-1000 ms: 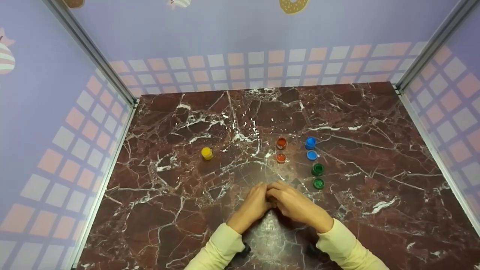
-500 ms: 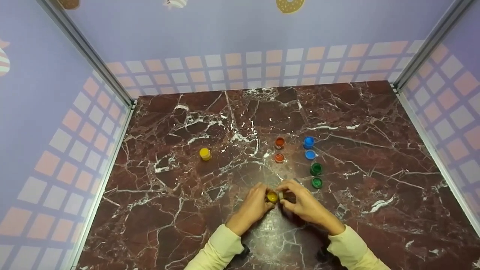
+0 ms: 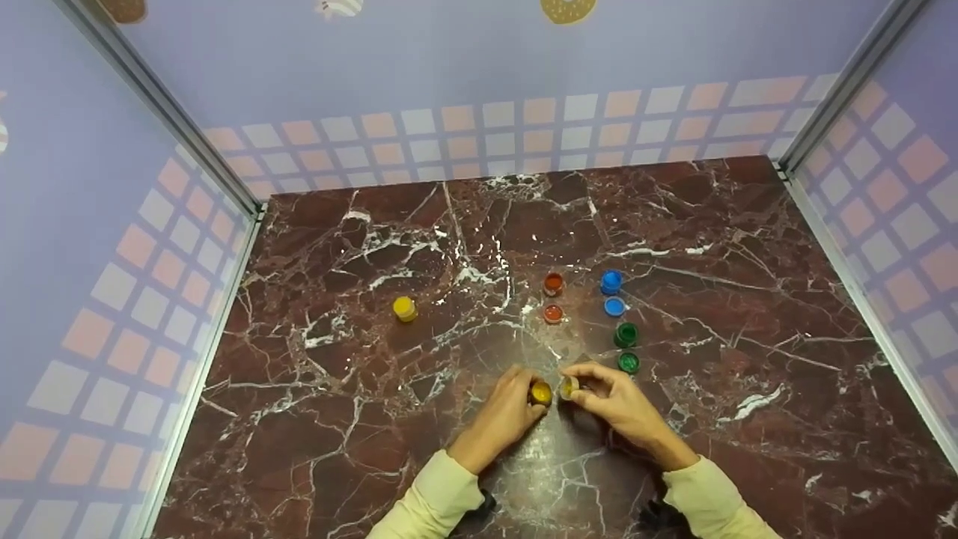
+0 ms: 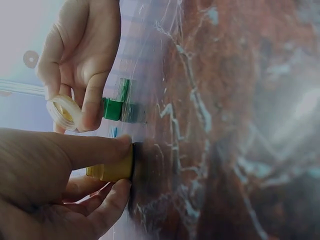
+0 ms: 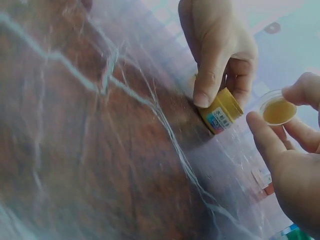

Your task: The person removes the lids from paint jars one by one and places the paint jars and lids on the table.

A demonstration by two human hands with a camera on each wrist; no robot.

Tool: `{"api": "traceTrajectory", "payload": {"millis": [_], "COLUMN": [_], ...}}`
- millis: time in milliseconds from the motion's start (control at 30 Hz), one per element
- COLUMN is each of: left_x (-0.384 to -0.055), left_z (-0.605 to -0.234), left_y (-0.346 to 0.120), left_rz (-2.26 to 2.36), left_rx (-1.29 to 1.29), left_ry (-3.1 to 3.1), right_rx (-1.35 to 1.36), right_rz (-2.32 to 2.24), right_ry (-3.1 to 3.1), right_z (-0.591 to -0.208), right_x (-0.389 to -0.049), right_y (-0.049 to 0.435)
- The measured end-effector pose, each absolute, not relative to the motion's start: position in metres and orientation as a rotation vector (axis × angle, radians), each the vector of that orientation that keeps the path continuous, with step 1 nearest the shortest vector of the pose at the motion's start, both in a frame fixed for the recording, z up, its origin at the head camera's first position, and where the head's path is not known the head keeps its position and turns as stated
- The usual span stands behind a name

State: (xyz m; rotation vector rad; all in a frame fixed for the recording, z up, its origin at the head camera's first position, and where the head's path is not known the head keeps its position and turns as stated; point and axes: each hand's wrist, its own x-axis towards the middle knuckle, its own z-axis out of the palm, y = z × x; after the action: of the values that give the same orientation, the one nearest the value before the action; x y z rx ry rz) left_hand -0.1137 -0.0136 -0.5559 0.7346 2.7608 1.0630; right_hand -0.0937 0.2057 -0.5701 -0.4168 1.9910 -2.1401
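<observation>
My left hand grips a small paint jar, dark yellow with a printed label, uncovered and standing on the table. Just to its right, my right hand pinches the jar's round clear lid by the rim, between thumb and fingers. The lid is tilted up off the table, its inner side smeared with yellow paint. A narrow gap separates lid and jar. Nearest to the right hand lies a green-smeared lid, with an uncovered green paint jar behind it.
An uncovered red-orange jar has its lid in front. Right of it stand a blue jar and blue lid. A lighter yellow jar stands at left on the marbled table. Patterned panels enclose the back and sides.
The hands were together over the jar, hiding it. The lid has come off, and my right hand has carried it right and tilted it. My left hand still holds the jar.
</observation>
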Motion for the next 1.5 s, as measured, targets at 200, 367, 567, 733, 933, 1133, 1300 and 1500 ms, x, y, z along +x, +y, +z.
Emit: {"api": "traceTrajectory", "payload": {"millis": [200,367,567,733,933,1133,1300,1500], "left_x": [-0.117,-0.123,-0.134,-0.142,-0.151,-0.159,-0.165,-0.170], "left_z": [-0.557,-0.558,-0.556,-0.554,-0.556,-0.558,-0.560,-0.559], "left_y": [-0.011,-0.007,-0.001,0.006,0.015,0.022,0.027,0.032], "left_rz": [1.016,1.001,1.010,1.017,1.031,1.055,1.078,1.094], "left_rx": [0.752,0.770,0.767,0.770,0.747,0.738,0.720,0.702], "left_ry": [2.803,2.817,2.811,2.810,2.803,2.808,2.802,2.805], "right_rx": [-0.298,-0.285,-0.315,-0.356,-0.373,-0.425,-0.463,-0.511], "right_rz": [-2.178,-2.177,-2.223,-2.239,-2.250,-2.259,-2.268,-2.288], "right_ry": [1.919,1.885,1.801,1.767,1.739,1.699,1.709,1.704], "right_z": [-0.571,-0.571,-0.573,-0.572,-0.572,-0.572,-0.572,-0.574], "right_x": [-0.091,-0.089,-0.089,-0.088,-0.089,-0.089,-0.090,-0.091], "right_y": [0.208,0.210,0.214,0.218,0.222,0.225,0.227,0.229]}}
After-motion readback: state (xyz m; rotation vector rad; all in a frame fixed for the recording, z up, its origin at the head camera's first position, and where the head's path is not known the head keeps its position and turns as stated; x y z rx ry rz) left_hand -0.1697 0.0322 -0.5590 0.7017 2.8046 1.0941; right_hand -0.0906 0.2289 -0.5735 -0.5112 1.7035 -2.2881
